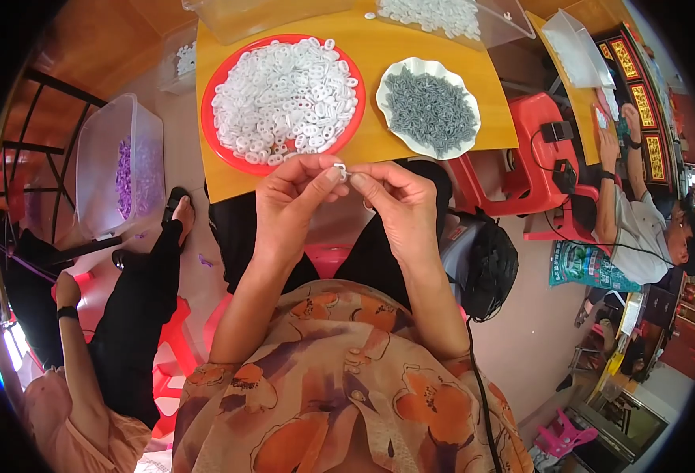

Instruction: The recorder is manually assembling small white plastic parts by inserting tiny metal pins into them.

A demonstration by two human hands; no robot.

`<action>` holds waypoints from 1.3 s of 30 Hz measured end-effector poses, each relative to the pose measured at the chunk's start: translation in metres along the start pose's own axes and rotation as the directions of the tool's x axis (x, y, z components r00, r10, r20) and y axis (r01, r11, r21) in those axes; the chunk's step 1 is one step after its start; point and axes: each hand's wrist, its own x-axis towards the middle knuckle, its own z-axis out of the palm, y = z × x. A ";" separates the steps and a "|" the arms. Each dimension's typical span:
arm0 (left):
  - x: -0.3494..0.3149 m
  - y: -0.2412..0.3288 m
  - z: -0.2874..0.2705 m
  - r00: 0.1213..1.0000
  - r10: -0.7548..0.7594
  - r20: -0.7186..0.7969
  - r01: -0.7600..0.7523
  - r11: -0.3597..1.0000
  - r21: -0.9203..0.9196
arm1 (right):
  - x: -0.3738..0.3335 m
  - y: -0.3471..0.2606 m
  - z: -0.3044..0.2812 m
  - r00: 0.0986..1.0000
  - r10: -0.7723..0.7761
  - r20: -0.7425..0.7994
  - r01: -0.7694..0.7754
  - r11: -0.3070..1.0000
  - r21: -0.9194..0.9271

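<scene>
Left hand (296, 193): thumb and finger pinching white piece (340, 169).
Right hand (401, 201): thumb and finger pressed together beside it; cannot tell whether anything is gripped.
Position: white piece between hands, near red tray (209, 118).
Dish (382, 94): holds grey parts (432, 110).

A yellow-brown wooden table (495, 130) carried a round red tray (233, 156) heaped with small white pieces (284, 94). Just right of it sat a white wavy-edged plate (412, 142) of grey pieces (430, 109). Two clear plastic boxes (276, 16) stood along the far edge, and one loose white piece (370, 15) lay near the right-hand box.
</scene>
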 end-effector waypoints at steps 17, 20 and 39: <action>-0.002 -0.004 0.001 0.987 0.140 -0.080 -0.122 0.973 0.195 | 0.002 -0.003 0.011 0.985 -0.174 0.007 0.161 0.896 -0.414; -0.002 -0.002 -0.002 0.988 0.138 -0.064 -0.123 0.972 0.202 | 0.002 -0.009 0.011 0.985 -0.173 0.026 0.165 0.873 -0.459; -0.006 -0.003 0.001 0.993 0.094 -0.065 -0.091 0.995 0.045 | 0.003 -0.025 0.009 0.997 -0.015 0.072 0.031 0.974 -0.226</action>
